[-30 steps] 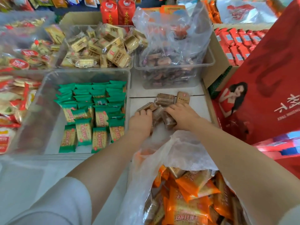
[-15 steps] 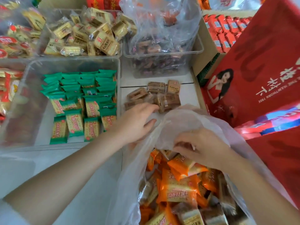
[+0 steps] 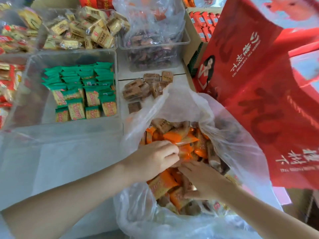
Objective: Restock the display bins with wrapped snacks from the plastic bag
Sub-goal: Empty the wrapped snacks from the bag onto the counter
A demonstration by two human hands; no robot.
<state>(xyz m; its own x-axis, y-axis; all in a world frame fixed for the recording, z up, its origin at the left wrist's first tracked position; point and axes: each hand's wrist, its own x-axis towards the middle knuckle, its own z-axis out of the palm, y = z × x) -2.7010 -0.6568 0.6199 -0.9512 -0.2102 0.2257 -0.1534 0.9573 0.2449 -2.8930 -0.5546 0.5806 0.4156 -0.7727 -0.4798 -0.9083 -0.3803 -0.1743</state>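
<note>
Digging among the orange-wrapped snacks [image 3: 179, 137] inside the open plastic bag [image 3: 241, 145], left hand [image 3: 153, 159] curling its fingers around one orange pack, right hand [image 3: 202, 178] lying knuckles-up beside it with fingers buried, grasp impossible to tell. Best done by gathering only the brown packs and lifting them clear of the bag mouth, keeping flavours separate, then setting them with the brown snacks [image 3: 146, 88] lying on the white shelf [image 3: 124, 107] beside the green-pack bin [image 3: 72, 56]. Differing from half a second ago: left hand now reaching into the bag instead of hovering at its rim.
</note>
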